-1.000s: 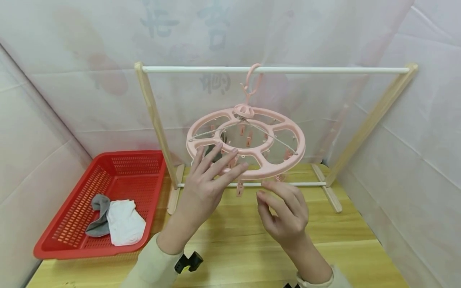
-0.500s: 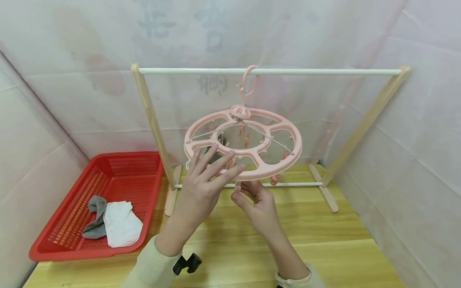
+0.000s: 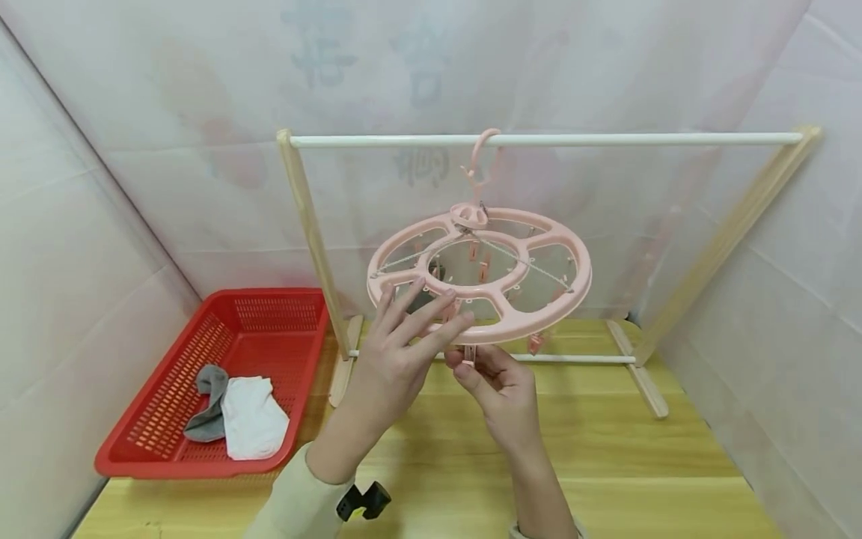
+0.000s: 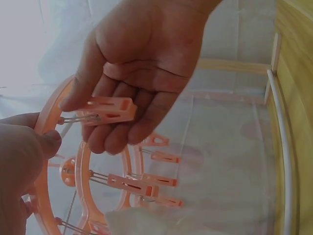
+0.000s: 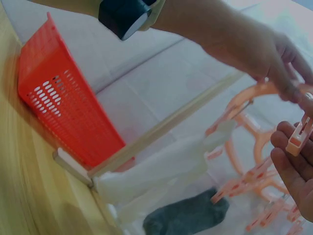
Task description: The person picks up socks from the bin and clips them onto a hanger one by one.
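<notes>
A round pink clip hanger hangs by its hook from a white rail. My left hand is at its front left rim, fingers spread over the ring; in the left wrist view its thumb and a finger grip the rim. Below the front rim my right hand pinches a pink clothespin, thumb on one side and curled fingers behind. Nothing shows in that clothespin's mouth. A grey sock and a white sock hang from the hanger's left side, mostly hidden by my left hand in the head view.
A red basket at the left holds a grey sock and a white cloth. The rack's wooden posts flank the hanger, and a lower white bar runs behind my hands. Several other clothespins dangle under the ring.
My right hand has come in leftward from right of the hanger and taken hold of the front clothespin. The left hand stays at the rim. The head view has shifted slightly.
</notes>
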The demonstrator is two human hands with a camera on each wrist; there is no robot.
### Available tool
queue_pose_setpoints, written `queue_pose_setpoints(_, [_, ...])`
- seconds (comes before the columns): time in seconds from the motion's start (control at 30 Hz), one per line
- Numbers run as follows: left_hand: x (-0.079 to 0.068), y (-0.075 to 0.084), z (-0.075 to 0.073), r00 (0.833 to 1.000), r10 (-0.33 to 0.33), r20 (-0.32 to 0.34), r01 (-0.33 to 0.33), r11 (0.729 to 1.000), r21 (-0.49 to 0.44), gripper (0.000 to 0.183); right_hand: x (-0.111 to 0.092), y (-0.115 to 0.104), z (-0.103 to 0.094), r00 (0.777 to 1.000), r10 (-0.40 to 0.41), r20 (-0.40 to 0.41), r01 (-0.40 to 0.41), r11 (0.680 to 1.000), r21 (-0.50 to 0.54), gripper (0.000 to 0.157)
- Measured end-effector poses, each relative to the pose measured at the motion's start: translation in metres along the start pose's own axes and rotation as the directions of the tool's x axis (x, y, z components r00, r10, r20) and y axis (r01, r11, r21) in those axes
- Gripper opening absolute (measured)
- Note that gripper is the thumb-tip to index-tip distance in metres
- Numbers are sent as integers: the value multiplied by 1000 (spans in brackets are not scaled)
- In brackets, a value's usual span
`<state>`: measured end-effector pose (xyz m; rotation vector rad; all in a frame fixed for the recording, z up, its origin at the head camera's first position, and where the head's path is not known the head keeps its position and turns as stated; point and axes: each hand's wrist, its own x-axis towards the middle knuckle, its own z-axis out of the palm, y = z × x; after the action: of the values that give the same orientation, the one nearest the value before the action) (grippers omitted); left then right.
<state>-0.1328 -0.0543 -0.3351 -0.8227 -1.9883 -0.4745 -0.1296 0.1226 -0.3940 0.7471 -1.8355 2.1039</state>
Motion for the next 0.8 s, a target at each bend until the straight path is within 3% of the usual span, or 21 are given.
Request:
queue_pose_setpoints(0.23, [-10, 2, -3, 999, -38, -11, 37, 998, -41, 48, 0, -4, 1, 999, -43, 28, 44, 999, -23, 25])
queue_pose_setpoints(0.33, [-25, 0, -7, 997, -81, -11, 81, 995, -62, 49, 0, -3, -1, 999, -35, 8, 35, 999, -33, 24])
queue_pose_setpoints(0.47, [-54, -13, -18, 986, -163, -32, 160, 984, -80, 44, 0, -2, -5, 1000, -8, -18, 7, 1000, -26, 21])
queue_pose_setpoints(0.67, [-104, -50, -46, 947, -319, -42, 319, 948, -8, 43, 1, -3, -10, 999, 15, -32, -15, 1000, 18, 21])
queue_pose_setpoints(0.8, [-140, -73, -70, 902, -432, 11, 430, 899, 83, 44, 1, -3, -12, 1000, -1, -31, 2, 999, 32, 21])
